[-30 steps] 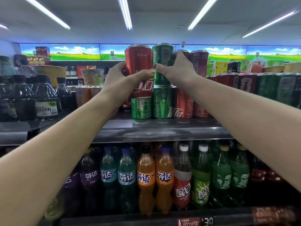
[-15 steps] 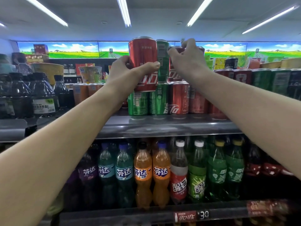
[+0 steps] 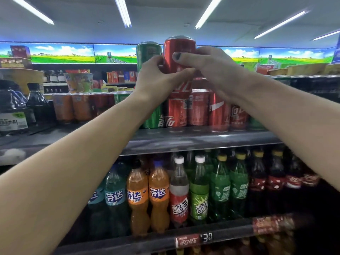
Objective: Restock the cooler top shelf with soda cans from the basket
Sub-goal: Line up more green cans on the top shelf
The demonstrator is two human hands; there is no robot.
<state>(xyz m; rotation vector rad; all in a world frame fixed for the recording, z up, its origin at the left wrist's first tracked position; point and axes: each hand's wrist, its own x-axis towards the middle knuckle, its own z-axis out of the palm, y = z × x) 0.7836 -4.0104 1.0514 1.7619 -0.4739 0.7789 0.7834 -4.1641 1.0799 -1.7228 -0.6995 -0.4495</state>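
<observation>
Head view
My left hand: raised to the top shelf, fingers curled round the left side and front of the red can, thumb lying across its lower front.
My right hand: wrapped round the same red can from the right, one dark-nailed fingertip pressed on its front.
Hands together: both clamped on that one can, touching each other just below its middle.
Red can: upright, at the second level, directly above a red can in the bottom row; I cannot tell whether it already rests on it.
Green can: upright at the same upper level, just beside the red can on its left, partly hidden by my left hand.
Bottom row of cans: red and green cans standing side by side on the top shelf.
Lower shelf: bottles of orange, green, clear and dark soda in a row, with a price tag on its front edge.
Far left of the top shelf: dark jugs and orange cans.
</observation>
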